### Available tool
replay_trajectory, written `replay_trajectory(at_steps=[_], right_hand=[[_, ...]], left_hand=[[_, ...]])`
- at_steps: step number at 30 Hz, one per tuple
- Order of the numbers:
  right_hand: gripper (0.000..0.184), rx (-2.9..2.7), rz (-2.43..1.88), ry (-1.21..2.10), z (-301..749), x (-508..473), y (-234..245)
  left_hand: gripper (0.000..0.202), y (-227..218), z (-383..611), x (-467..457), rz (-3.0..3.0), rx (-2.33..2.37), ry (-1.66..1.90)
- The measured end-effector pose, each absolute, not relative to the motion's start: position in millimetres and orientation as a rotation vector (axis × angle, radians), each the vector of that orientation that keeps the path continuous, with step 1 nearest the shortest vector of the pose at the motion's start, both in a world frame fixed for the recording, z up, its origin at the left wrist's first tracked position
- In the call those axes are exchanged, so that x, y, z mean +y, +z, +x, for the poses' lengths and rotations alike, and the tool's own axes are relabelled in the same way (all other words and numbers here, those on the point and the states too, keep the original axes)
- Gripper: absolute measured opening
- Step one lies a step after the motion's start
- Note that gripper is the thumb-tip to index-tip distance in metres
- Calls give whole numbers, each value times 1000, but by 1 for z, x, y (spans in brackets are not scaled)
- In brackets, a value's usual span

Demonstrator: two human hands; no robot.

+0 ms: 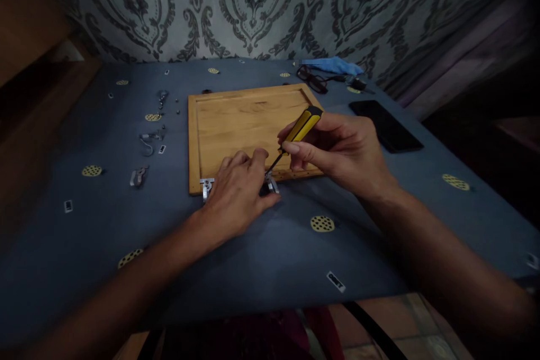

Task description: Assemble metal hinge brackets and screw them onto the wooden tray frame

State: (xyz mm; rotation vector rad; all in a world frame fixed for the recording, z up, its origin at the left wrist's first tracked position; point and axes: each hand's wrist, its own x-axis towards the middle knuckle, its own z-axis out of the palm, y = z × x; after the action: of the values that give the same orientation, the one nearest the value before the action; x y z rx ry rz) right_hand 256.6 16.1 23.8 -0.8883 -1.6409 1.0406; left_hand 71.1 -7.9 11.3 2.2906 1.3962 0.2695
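A wooden cabinet door [244,118] lies flat on the blue tablecloth [261,253]. My right hand [337,149] is closed round a yellow-and-black screwdriver [301,126], whose tip points down at a metal hinge [270,184] on the door's near edge. My left hand [238,191] rests on that edge with its fingers curled on the hinge, holding it against the wood. A second metal hinge [206,185] sticks out from the near edge just left of my left hand.
Loose metal fittings [152,138] and small screws lie left of the door. A black phone [386,125] lies to the right. Dark glasses [312,79] and a blue cloth [333,64] sit at the back by the patterned wall.
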Motion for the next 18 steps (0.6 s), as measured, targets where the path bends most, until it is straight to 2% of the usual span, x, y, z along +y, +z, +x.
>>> replay_trajectory(at_steps=[8,18], right_hand=[[30,-1681,-870,856,254,19,17],[36,-1685,-909,793,253,18,18]], left_hand=[[47,12,71,-8,2303,1376,296],[46,10,70,-8,2305,1368,333]])
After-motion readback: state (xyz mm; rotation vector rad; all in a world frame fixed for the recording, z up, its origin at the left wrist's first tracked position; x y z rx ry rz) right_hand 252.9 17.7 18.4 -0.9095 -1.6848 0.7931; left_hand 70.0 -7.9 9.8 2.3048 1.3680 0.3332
